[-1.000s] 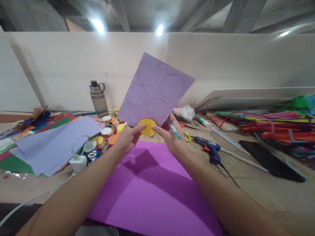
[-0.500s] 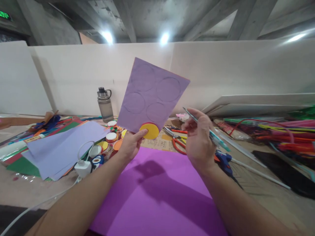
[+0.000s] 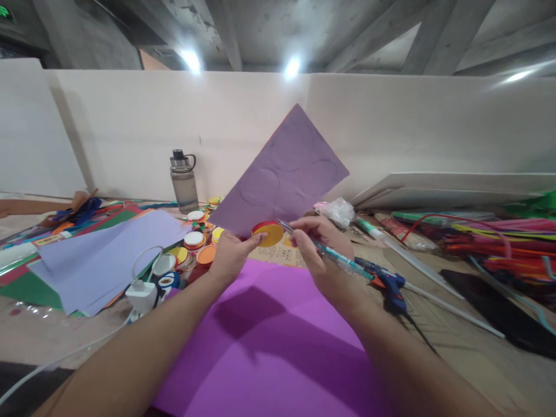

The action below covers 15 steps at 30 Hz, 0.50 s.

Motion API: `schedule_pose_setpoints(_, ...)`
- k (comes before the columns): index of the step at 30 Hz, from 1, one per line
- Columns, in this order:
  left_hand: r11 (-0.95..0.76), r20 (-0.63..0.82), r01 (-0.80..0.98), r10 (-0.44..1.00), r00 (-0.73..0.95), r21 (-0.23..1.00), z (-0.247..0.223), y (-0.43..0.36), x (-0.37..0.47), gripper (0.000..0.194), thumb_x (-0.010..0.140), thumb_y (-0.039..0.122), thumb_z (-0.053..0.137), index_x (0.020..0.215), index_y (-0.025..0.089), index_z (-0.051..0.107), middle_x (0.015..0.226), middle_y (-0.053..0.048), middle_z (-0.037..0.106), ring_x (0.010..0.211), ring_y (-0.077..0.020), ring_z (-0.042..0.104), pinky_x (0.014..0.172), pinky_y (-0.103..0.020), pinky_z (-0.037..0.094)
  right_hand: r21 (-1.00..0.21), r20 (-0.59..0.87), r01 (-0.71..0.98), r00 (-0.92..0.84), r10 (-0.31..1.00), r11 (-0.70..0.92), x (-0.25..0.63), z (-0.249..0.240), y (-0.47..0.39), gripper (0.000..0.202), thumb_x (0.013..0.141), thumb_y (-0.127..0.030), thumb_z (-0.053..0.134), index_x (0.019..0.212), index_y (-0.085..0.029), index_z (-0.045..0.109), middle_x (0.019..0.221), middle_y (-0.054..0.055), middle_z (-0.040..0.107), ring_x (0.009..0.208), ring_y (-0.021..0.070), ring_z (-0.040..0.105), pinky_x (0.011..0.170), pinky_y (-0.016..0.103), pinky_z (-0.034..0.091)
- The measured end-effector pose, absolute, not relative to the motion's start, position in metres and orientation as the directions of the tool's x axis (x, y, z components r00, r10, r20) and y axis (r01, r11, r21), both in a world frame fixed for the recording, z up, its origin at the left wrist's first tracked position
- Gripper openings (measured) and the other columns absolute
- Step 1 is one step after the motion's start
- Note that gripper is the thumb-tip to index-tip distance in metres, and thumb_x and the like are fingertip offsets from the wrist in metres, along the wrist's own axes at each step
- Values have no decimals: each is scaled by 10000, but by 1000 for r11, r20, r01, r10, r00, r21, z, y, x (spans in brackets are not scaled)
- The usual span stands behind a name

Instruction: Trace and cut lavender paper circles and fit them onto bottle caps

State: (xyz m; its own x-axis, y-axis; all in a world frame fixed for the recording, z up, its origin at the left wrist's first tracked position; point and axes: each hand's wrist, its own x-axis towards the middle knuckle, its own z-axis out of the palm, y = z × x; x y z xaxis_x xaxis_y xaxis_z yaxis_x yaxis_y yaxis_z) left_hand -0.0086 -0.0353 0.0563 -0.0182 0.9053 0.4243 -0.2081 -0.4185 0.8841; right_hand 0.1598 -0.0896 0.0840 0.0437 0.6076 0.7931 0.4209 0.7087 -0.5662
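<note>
Left hand pinching yellow disc, purple sheet; right hand gripping pen; brown-paper print illegible.

Ceiling: was grey and rough, crossed by heavy beams.
Lamps: two glared brightly above the partition; a third streak of light showed at far right.
Partition finish: was plain white, with a faint upright seam right of centre; its top stopped below the ceiling.
Side panel: stood at left, also white.
Sign: glowed green in the upper left corner, lettering blurred.
Table: showed a pale top at left.
</note>
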Motion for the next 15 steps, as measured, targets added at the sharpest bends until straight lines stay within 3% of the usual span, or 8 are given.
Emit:
schedule_pose_setpoints(5,-380,376,-96,925,-51,920,62,-41,-11,225,561,112,868,720,207,740,760,11,730,889,-214,668,798,-260,510,-489,820,493,-21,571,720,154,85,-92,60,890,-275,631,868,-235,669,768,-2,701,668,146,633,628,298,494)
schedule_pose_setpoints(10,-422,414,-111,906,-88,900,57,-41,-10,262,541,21,808,700,213,728,646,25,678,829,-191,650,780,-244,486,-375,854,557,-103,509,741,151,77,-89,71,913,-292,618,882,-259,671,778,7,711,663,164,646,625,318,501)
schedule_pose_setpoints(15,-526,528,-99,849,-13,844,53,-42,-7,238,640,75,788,827,221,767,809,-15,741,870,-201,649,855,-276,482,-273,878,585,-173,446,764,150,70,-85,21,912,-254,635,895,-263,628,771,-7,698,674,160,645,648,310,500)
